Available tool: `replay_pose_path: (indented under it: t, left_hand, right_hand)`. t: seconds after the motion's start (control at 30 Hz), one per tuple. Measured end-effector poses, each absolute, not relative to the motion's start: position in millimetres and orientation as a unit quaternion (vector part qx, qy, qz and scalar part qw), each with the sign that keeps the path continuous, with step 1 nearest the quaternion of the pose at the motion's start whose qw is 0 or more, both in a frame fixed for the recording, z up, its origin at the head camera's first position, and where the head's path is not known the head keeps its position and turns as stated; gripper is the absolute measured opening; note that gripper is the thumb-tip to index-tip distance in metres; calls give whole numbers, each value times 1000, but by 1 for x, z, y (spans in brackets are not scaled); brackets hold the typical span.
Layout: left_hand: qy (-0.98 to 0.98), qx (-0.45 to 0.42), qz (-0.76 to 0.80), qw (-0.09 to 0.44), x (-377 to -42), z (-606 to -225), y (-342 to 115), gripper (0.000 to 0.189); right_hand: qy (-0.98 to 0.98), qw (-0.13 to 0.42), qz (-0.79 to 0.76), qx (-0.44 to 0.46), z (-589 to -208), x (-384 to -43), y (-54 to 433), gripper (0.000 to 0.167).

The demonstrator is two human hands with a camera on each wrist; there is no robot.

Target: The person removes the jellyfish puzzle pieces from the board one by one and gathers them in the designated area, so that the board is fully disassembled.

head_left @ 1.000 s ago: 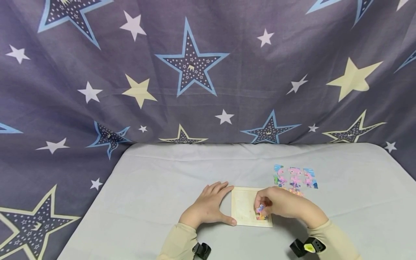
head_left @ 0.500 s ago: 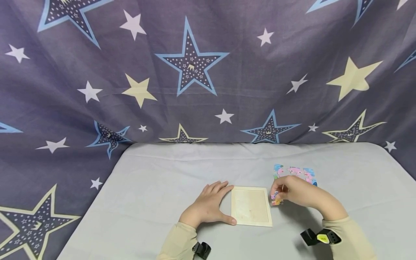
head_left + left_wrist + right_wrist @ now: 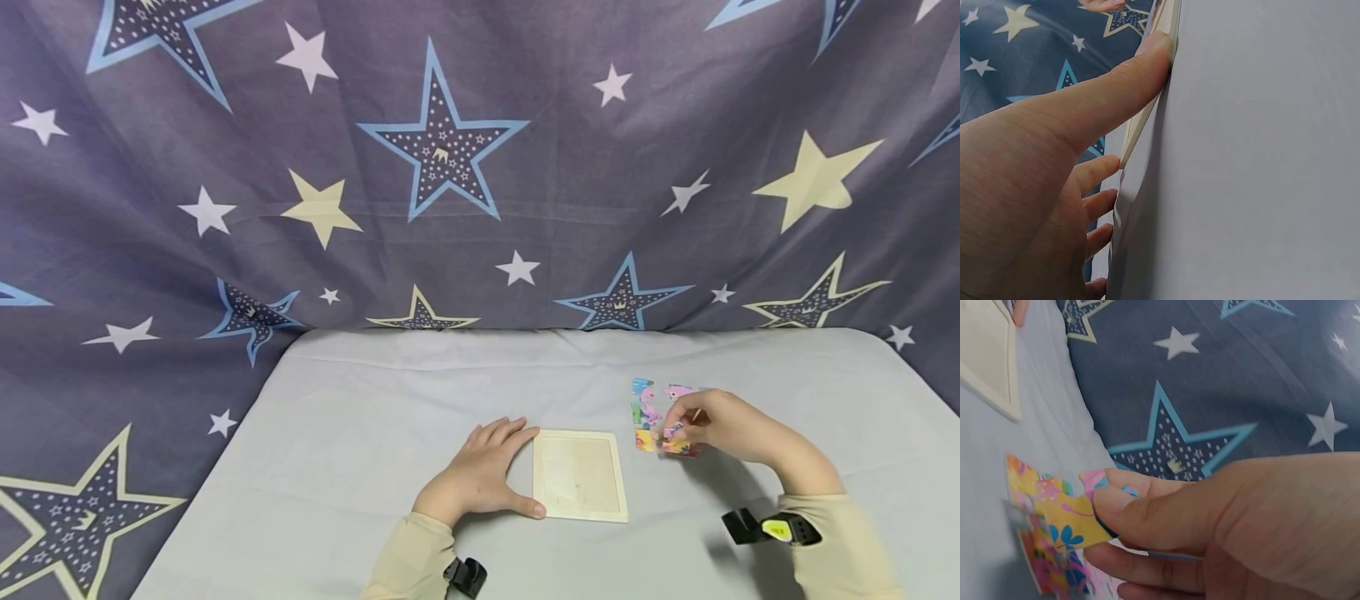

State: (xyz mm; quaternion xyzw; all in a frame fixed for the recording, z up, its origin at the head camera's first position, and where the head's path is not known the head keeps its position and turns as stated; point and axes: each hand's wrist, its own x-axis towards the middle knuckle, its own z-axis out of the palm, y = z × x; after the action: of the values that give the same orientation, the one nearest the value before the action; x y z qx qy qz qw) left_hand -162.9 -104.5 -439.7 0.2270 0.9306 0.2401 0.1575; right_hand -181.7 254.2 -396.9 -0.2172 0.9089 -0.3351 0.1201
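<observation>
My left hand rests on the table, thumb and fingers spread, against the left edge of a shallow square wooden puzzle tray. The tray's bare wooden bottom shows inside its raised rim. In the left wrist view, the thumb lies along the tray's edge. My right hand pinches a jigsaw piece, yellow and pink with a blue flower, between thumb and fingers. It hovers over a group of colourful jigsaw pieces right of the tray. The hand hides part of that group.
A pale grey cloth covers the table. Behind it hangs a dark curtain with stars. Black camera straps sit on both wrists, the right one with a yellow mark.
My right hand has carried the jigsaw piece from above the tray, up and to the right, over the other pieces. The left hand and the tray have stayed in place.
</observation>
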Motion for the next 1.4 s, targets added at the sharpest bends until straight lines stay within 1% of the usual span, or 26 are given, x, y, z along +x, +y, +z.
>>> replay_pose_path:
  t: [0.23, 0.4, 0.5, 0.77, 1.0, 1.23, 1.4]
  left_hand:
    - [929, 227, 247, 158, -162, -438, -104, 107]
    - [929, 220, 249, 162, -160, -434, -104, 107]
    - [929, 220, 248, 163, -160, -433, -103, 107]
    - [929, 221, 248, 161, -160, -434, -104, 107]
    - [929, 222, 249, 160, -160, -435, -104, 106]
    - [928, 221, 253, 164, -160, -435, -104, 107]
    - [927, 223, 255, 161, -161, -436, -105, 106]
  right_hand:
    - [922, 89, -313, -211, -402, -185, 273, 6]
    - [924, 80, -313, -206, -405, -186, 285, 4]
    - [925, 85, -310, -201, -405, -187, 292, 3]
    - [925, 106, -323, -169, -406, -188, 304, 11]
    - [923, 117, -339, -138, -411, -188, 311, 9]
    - [923, 119, -337, -141, -419, -190, 316, 10]
    - [931, 108, -317, -142, -422, -191, 318, 9]
